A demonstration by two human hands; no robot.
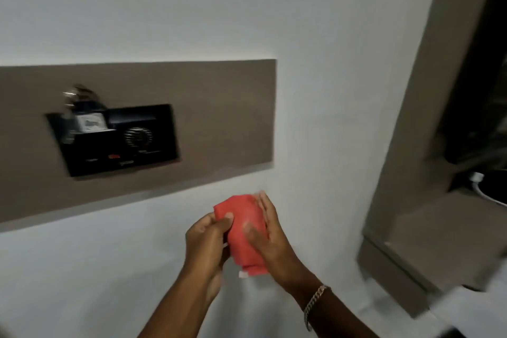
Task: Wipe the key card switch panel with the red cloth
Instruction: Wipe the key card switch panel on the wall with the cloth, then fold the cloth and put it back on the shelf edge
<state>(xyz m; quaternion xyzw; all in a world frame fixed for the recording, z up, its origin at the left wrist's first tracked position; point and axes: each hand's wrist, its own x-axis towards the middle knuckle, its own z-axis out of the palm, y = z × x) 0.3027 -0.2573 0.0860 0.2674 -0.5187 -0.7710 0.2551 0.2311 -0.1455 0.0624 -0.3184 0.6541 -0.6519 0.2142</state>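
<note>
The black key card switch panel (115,140) is mounted on a brown wooden strip (219,118) on the white wall, up and to the left of my hands. A card with a metal key ring (82,107) sticks out of its top left slot. The folded red cloth (245,230) is held between both hands, below and right of the panel and apart from it. My left hand (205,241) pinches its left edge. My right hand (271,239) cups its right side, thumb on the front. A bracelet shows on the right wrist.
A brown wooden frame (428,118) runs down the right side with a ledge below it. A white cable and plug (478,181) lie in the dark recess at the far right. Bare white wall (82,282) spreads below the wooden strip.
</note>
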